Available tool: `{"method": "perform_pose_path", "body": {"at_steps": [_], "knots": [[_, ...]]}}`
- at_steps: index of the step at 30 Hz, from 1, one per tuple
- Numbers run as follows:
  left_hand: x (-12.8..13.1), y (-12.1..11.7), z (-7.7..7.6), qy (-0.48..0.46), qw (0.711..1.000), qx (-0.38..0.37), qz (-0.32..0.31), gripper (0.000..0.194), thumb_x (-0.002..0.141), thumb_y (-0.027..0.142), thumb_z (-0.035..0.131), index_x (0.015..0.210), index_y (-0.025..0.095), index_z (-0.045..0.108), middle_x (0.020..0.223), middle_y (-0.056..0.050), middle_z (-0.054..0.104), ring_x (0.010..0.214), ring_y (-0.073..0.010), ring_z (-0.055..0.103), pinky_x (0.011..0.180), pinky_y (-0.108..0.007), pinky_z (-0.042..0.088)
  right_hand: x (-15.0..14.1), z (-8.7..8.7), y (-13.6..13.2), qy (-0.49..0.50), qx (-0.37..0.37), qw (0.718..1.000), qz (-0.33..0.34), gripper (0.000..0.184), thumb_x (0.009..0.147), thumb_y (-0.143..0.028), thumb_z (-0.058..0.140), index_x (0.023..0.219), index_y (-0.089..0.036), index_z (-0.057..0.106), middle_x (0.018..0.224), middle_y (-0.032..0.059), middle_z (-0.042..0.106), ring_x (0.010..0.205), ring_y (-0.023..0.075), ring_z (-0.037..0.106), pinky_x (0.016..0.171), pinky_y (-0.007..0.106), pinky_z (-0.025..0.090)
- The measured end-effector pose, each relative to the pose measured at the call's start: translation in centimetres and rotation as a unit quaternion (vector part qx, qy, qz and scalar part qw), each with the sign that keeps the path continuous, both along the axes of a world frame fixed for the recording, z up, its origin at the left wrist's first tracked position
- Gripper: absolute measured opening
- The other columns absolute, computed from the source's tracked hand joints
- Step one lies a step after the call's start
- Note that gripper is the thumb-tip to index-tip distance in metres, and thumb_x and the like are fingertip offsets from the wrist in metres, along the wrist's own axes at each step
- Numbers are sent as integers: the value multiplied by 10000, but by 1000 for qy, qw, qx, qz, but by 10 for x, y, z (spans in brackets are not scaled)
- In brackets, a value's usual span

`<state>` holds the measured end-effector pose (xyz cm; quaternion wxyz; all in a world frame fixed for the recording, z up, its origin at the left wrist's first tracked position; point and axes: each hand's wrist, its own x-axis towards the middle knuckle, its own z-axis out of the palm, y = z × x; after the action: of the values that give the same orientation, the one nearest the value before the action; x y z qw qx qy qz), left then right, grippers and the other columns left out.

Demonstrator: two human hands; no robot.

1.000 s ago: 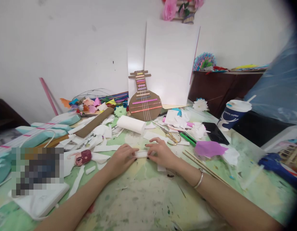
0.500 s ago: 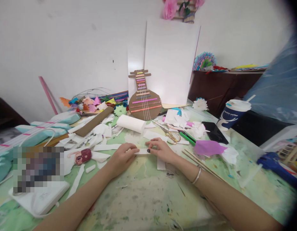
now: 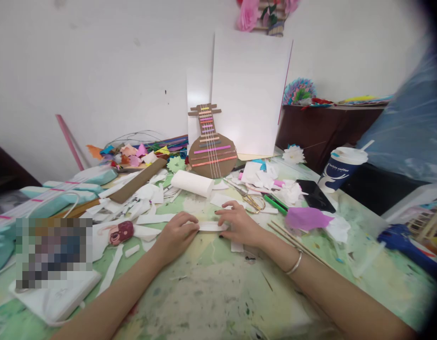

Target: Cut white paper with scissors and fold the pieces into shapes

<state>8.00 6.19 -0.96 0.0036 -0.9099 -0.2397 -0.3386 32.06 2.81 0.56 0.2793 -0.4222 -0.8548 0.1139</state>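
Note:
My left hand (image 3: 175, 232) and my right hand (image 3: 239, 223) meet near the middle of the green, paint-stained table (image 3: 211, 293). Both pinch the ends of a short white paper strip (image 3: 209, 226) that lies flat between them. The left fingers curl onto its left end. The right fingers press on its right end, and a silver bangle (image 3: 295, 264) sits on that wrist. Another white scrap (image 3: 236, 246) lies under the right hand.
Gold scissors (image 3: 252, 202), a green marker (image 3: 275, 205), a white paper roll (image 3: 192, 182), a cardboard lute (image 3: 211, 146), a purple paper piece (image 3: 306, 218), wooden skewers (image 3: 292, 241), a black phone (image 3: 315, 194), a coffee cup (image 3: 340, 167). White offcuts (image 3: 140, 203) litter the left.
Both hands stay on the strip. The right hand has shifted slightly, its fingers now lying flatter over the strip's right end. The view dipped a little.

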Motion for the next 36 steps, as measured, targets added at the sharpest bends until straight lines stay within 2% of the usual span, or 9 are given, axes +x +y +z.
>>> {"method": "perform_pose_path", "body": {"at_steps": [3,7,14,17,23,29,36], "knots": [[1,-1,0,-24,1000,-13,-8,137,841,121,501,839,182,623,990,-91,624,936,-188,549,824,-354,471,-2,-3,0,-23,53,998,19,81,708,-161,656,782,-186,635,1094,51,644,1135,258,400,905,442,321],[1,1,-3,-35,998,-48,-12,137,842,149,504,852,192,633,981,-89,650,922,-186,574,821,-357,486,-3,-6,1,-44,87,995,28,60,742,-151,613,773,-192,643,1020,44,668,1076,230,443,874,408,327],[1,3,-3,-35,996,-84,-25,143,842,168,515,813,190,654,824,-64,679,836,-179,598,761,-337,500,-3,-3,-2,-58,92,994,1,59,747,-171,614,733,-206,659,985,33,676,1085,249,405,861,423,285],[1,2,-1,-32,995,-88,-23,156,848,183,507,819,191,660,822,-63,681,829,-178,598,758,-334,500,-4,-3,-3,-56,92,994,-10,77,750,-169,606,708,-203,660,945,43,672,1044,249,405,839,415,286],[-1,2,-1,-21,996,-83,-25,152,850,184,513,834,197,664,820,-53,692,827,-180,596,774,-336,488,-4,-4,-2,-47,60,997,10,89,770,-148,565,759,-177,649,779,48,650,880,199,459,759,342,310],[-4,3,-1,-8,995,-95,1,186,855,223,494,833,220,679,793,-28,694,819,-170,601,760,-303,489,-5,-1,-3,-72,66,995,11,82,744,-138,571,797,-175,621,761,41,628,878,196,457,760,331,284],[-4,3,1,-19,991,-132,24,145,824,242,538,799,209,677,772,-39,659,781,-179,578,715,-302,481,-10,-4,-1,-73,58,996,1,97,787,-153,539,770,-169,633,765,55,608,874,199,447,749,329,292]]}}
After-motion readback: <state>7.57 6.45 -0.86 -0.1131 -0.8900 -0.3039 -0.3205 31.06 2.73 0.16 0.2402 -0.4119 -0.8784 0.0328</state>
